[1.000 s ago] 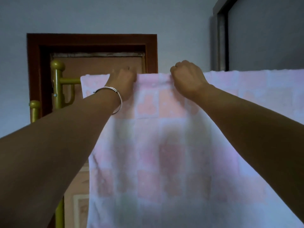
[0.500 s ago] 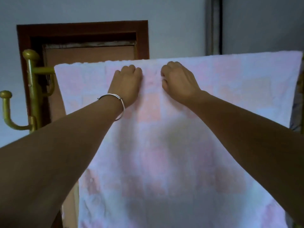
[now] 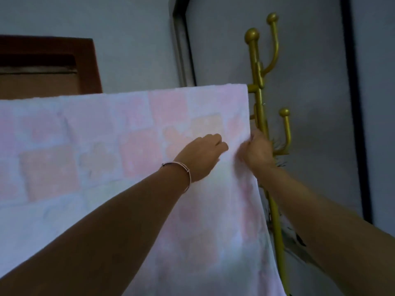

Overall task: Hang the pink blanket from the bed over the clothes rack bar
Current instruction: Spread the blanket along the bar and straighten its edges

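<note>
The pink checked blanket (image 3: 102,146) hangs draped over the rack bar, which it hides; its top edge runs from the left side up to the gold rack post (image 3: 259,97). My left hand (image 3: 201,155), with a bracelet on the wrist, lies against the blanket's front a little below the top edge, fingers curled. Right beside it, my right hand (image 3: 257,151) pinches the blanket's right side edge, close to the gold post.
The gold post carries ball-tipped hooks (image 3: 285,129) to the right of the blanket. A brown wooden door frame (image 3: 85,60) stands behind at the left, and a dark-framed grey panel (image 3: 320,103) behind the post. Some dark cloth shows behind the post, low down.
Both hands have moved from the middle of the blanket's top edge to its right side, lower down. My view has swung right, from the left post to the right post.
</note>
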